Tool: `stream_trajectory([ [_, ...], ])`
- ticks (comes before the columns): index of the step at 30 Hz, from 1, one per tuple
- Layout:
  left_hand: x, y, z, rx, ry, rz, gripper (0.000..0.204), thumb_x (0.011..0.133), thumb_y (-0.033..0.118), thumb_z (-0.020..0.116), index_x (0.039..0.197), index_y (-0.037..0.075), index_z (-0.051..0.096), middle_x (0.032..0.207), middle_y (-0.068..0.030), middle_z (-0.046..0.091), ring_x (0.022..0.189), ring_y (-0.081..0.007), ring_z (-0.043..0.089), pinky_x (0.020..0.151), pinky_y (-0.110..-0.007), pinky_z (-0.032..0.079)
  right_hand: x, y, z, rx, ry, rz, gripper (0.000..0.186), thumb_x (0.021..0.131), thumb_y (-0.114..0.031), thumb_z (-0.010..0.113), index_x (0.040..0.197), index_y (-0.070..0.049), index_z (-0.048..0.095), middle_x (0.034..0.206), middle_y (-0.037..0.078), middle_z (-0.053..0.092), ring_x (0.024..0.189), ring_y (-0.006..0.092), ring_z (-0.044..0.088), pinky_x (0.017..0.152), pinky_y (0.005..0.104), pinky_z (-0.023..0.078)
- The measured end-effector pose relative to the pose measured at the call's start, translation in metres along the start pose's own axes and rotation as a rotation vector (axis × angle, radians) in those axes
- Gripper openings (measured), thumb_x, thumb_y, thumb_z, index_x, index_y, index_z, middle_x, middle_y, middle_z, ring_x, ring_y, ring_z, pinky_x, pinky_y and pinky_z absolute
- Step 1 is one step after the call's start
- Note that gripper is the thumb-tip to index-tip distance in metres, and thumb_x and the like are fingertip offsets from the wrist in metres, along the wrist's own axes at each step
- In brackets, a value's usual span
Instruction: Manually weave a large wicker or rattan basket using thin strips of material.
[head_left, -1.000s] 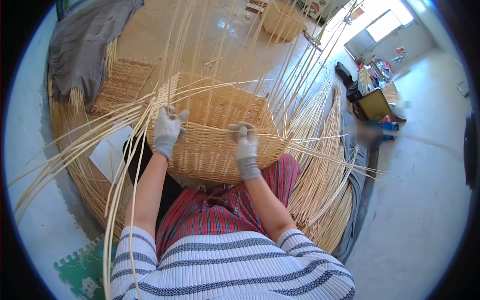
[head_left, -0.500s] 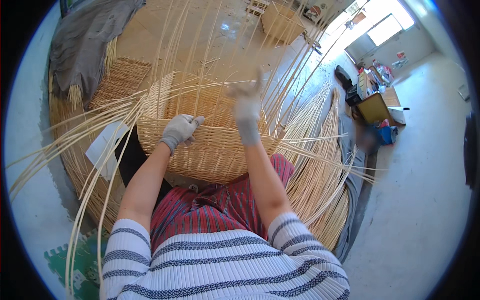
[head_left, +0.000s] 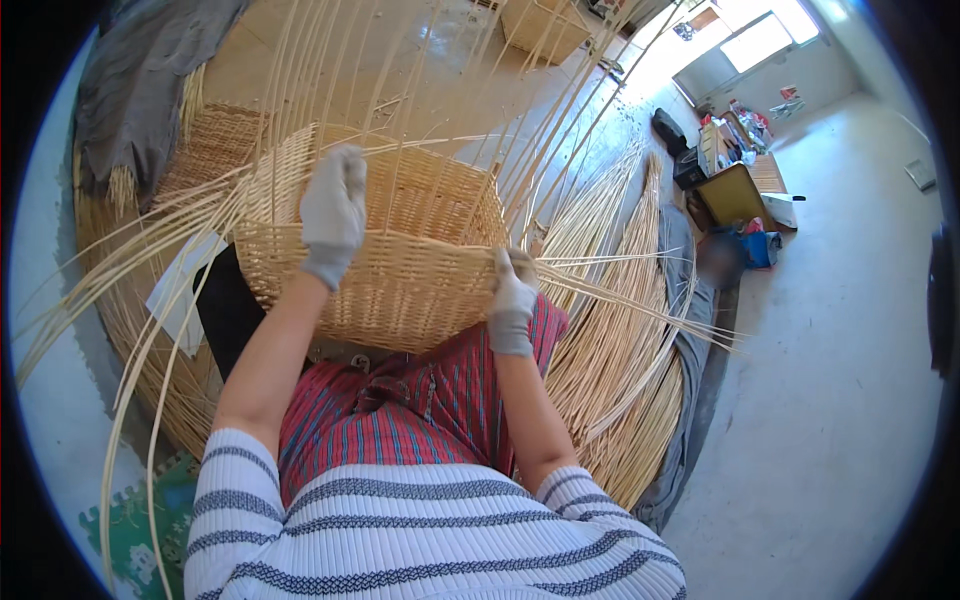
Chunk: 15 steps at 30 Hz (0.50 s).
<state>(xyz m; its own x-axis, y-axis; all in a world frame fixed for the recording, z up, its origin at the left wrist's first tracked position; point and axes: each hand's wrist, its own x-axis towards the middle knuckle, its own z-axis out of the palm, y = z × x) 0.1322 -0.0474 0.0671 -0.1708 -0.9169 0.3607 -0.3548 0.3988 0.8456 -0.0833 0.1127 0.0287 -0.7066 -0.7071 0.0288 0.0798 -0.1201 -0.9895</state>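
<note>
A pale, half-woven wicker basket (head_left: 380,295) lies tilted across my lap, its inside facing away from me. Long upright stakes (head_left: 395,100) rise from its near rim and sides. My left hand (head_left: 335,212), in a light grey glove, is raised over the near rim left of the middle. Its fingers are pressed together beside the stakes, and what they hold is hidden. At the basket's right front corner, my gloved right hand (head_left: 512,300) grips the rim where loose strands (head_left: 640,305) stick out. More loose strands (head_left: 90,270) fan out from the left corner.
A large bundle of canes (head_left: 620,370) lies on the floor to my right. Far left, a dark cloth (head_left: 150,80) covers more canes beside a brown woven panel (head_left: 210,150). A wooden box (head_left: 545,30) stands ahead, and a cluttered cabinet (head_left: 735,200) at the right.
My right hand has come down from above the rim to the right front corner. My left hand has risen from the rim. The basket appears shifted slightly left and up in view.
</note>
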Motion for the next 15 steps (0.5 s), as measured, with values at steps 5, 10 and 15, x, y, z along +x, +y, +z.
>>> stream_trajectory([
  [5, -0.026, -0.005, 0.056, 0.042, -0.575, -0.222, 0.039, 0.101, 0.037, 0.051, 0.119, 0.003, 0.058, 0.096, -0.0202, 0.069, 0.086, -0.0356, 0.067, 0.079, -0.043, 0.053, 0.031, -0.009, 0.028, -0.379, -0.014, -0.447, 0.032, 0.095, -0.006, 0.06, 0.127, -0.007, 0.055, 0.115, 0.012, 0.066, 0.085, 0.0132, 0.066, 0.063, 0.0239, 0.053],
  [10, -0.028, -0.012, 0.086, 0.249, -0.521, -0.212, 0.048, 0.098, 0.05, 0.052, 0.111, 0.004, 0.061, 0.107, -0.0232, 0.069, 0.101, -0.0392, 0.066, 0.087, -0.046, 0.05, 0.089, -0.046, 0.057, -0.511, -0.307, -0.768, 0.071, 0.093, 0.0, 0.054, 0.155, -0.01, 0.022, 0.13, 0.018, 0.055, 0.098, 0.0189, 0.065, 0.08, 0.0305, 0.058],
  [15, -0.024, 0.02, 0.07, 0.19, -0.622, -0.282, 0.046, 0.093, 0.048, 0.064, 0.11, 0.006, 0.06, 0.095, -0.0198, 0.069, 0.094, -0.0378, 0.065, 0.083, -0.047, 0.05, 0.026, 0.003, -0.039, 0.308, 0.027, -0.278, 0.033, 0.104, -0.013, 0.043, 0.135, -0.003, 0.041, 0.085, 0.008, 0.071, 0.073, 0.0187, 0.067, 0.077, 0.0324, 0.057],
])
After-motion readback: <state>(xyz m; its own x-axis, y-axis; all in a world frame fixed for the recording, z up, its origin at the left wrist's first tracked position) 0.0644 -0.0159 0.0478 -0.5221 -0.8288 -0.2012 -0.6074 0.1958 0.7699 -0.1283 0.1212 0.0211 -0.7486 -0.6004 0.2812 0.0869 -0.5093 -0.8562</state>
